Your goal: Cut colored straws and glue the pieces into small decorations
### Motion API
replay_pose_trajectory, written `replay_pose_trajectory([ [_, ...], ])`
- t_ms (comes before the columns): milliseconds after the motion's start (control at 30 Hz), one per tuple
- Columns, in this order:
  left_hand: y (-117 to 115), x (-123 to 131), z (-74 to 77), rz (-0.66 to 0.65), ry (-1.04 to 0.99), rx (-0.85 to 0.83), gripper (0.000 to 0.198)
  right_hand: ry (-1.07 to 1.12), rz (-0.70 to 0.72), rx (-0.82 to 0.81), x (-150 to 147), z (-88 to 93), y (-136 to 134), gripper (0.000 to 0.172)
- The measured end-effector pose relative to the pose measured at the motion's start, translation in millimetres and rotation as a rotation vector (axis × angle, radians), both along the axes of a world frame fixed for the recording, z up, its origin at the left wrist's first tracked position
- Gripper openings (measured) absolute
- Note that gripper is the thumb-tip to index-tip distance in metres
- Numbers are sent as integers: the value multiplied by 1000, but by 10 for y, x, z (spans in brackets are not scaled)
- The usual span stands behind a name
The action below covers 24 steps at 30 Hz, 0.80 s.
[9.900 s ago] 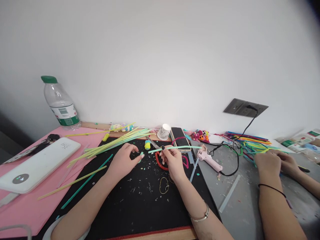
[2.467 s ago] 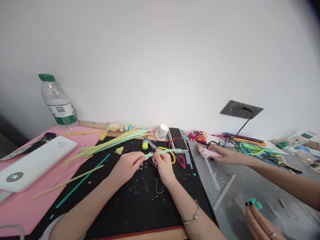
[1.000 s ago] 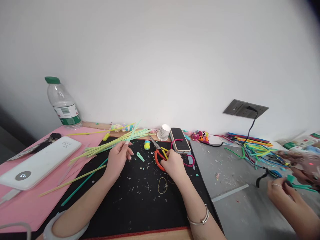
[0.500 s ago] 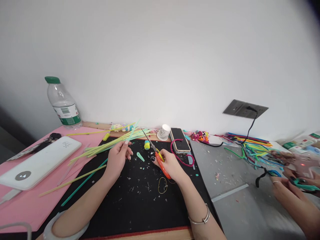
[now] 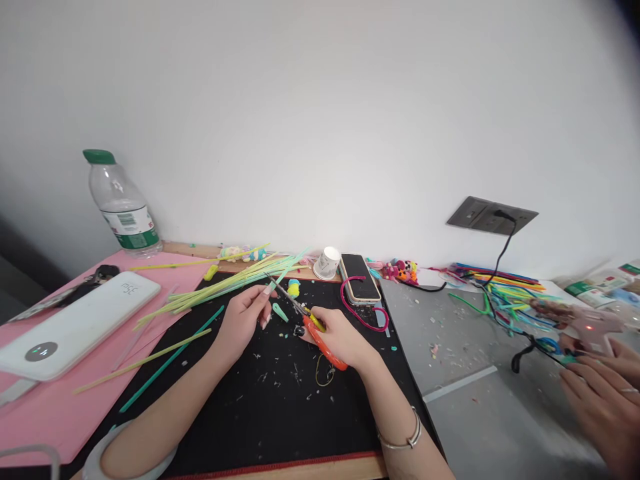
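Observation:
Between the fingers of my left hand [image 5: 249, 309] is a pale green pipe cleaner [image 5: 286, 268], its free end pointing up and right. My right hand [image 5: 336, 337] is wrapped round orange-handled scissors [image 5: 327, 348], whose blades reach toward the pipe cleaner just above my left fingertips. Whether the blades touch it I cannot tell. Below the blades lies a small mint-green folded loop [image 5: 280, 312] on the black mat [image 5: 260, 413]. A yellow and blue fuzzy piece [image 5: 294, 288] sits behind the scissors. Several pale yellow-green pipe cleaners [image 5: 210, 293] are heaped beyond my left hand.
A phone [image 5: 361, 280], a paper cup [image 5: 327, 263] and a magenta bent pipe cleaner [image 5: 345, 297] are at the back. On the left stand a bottle [image 5: 125, 213] and a white power bank [image 5: 85, 323]. At right, another person's hands [image 5: 600, 387] work near a pink glue gun [image 5: 593, 328].
My left hand has shifted right and the pipe cleaner has tilted further right. The scissors have moved left and down, closer to it. The other person's hands have moved too.

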<state>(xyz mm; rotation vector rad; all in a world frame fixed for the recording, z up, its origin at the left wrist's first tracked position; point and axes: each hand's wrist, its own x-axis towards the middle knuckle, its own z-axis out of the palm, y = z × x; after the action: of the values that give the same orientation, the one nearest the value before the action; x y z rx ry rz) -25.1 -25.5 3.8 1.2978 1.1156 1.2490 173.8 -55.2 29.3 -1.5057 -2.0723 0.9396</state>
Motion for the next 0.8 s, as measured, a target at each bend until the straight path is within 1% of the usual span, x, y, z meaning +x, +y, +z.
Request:
replay_pose_trajectory([
  [200, -23, 5, 24, -70, 52, -1, 27, 73, 23, -51, 1, 33, 7, 25],
  [367, -17, -22, 21, -77, 66, 6, 28, 115, 31, -83, 9, 19, 25, 31],
  [567, 10, -56, 12, -123, 54, -20, 29, 160, 17, -131, 10, 24, 23, 35],
  [667, 21, -60, 11, -138, 47, -36, 30, 180, 5, -153, 12, 32, 6, 32],
  [800, 22, -73, 5, -151, 37, -51, 30, 172, 6, -149, 17, 41, -2, 22],
])
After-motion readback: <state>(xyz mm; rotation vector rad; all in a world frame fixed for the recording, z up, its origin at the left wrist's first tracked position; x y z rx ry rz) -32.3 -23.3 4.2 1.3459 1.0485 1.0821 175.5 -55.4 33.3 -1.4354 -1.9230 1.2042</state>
